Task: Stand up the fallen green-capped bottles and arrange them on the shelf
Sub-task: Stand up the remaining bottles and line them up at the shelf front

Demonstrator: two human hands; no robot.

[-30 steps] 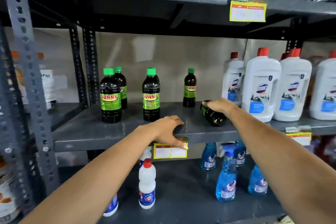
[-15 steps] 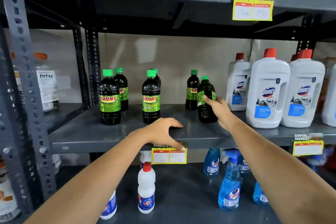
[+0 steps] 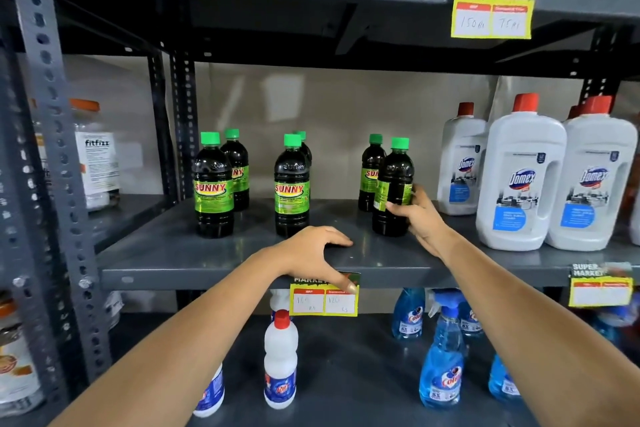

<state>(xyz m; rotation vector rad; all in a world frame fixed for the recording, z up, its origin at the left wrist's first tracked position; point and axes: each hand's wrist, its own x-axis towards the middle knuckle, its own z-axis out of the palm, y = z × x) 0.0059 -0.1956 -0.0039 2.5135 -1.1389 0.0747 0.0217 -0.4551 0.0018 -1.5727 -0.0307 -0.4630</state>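
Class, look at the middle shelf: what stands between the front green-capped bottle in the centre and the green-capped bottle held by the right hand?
Nothing: in the head view, only bare grey metal shelf separates the centre green-capped dark bottle from the bottle in the right hand.

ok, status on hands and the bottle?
Right hand gripping upright green-capped bottle. Left hand resting on shelf edge. Nothing blocking; Domex bottle close on the right.

Two bare arms, no sleeves

Left hand (image 3: 311, 250) and right hand (image 3: 420, 218) carry no gloves, rings or watch; back from the fingers, wrists and forearms are uncovered.
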